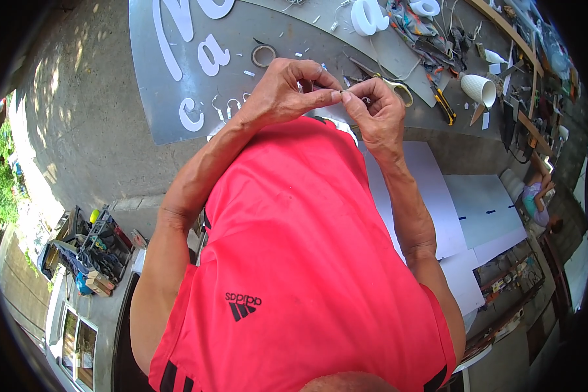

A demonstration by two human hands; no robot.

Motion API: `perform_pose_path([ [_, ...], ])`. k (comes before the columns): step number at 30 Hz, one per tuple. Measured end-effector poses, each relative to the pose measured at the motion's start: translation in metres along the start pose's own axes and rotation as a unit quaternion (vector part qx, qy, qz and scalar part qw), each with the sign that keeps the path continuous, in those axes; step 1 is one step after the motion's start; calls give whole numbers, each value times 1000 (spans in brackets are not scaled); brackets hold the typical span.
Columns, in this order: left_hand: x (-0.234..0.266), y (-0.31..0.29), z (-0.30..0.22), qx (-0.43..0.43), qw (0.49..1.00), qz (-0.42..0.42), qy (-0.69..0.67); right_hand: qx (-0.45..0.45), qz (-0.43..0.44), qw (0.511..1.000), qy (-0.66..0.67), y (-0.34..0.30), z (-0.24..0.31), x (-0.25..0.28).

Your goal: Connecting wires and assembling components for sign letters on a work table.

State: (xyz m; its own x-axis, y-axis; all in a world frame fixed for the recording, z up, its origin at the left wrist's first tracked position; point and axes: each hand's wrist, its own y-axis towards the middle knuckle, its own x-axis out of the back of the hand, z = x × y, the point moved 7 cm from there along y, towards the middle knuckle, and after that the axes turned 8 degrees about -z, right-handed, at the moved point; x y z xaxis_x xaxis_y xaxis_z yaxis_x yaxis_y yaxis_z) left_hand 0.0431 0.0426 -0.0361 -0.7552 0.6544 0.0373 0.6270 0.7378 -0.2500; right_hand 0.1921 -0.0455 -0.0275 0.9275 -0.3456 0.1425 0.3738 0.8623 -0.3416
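Pinching, left hand (284, 89) and right hand (380, 112) meet fingertip to fingertip, a tiny piece (341, 92) right between them, long axis unclear!

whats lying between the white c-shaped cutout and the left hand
In the head view, a few small white pieces with thin curled wires lie on the grey sheet between the white c-shaped cutout and the left hand.

Grey concrete floor (121, 153), dappled sunlight (54, 81) at upper left, green plants (4, 186) at left, white-framed window (70, 334) below.
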Motion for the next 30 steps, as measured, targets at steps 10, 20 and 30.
perform_pose_path([
  [10,-6,-4,-1,120,981,8,-151,383,-71,901,-191,-19,48,-4],
  [20,-3,-5,-4,140,984,-9,-106,446,-20,877,-179,-20,48,-7],
  [30,2,-7,-5,113,990,-32,-75,431,-23,866,-251,-16,52,-12],
])
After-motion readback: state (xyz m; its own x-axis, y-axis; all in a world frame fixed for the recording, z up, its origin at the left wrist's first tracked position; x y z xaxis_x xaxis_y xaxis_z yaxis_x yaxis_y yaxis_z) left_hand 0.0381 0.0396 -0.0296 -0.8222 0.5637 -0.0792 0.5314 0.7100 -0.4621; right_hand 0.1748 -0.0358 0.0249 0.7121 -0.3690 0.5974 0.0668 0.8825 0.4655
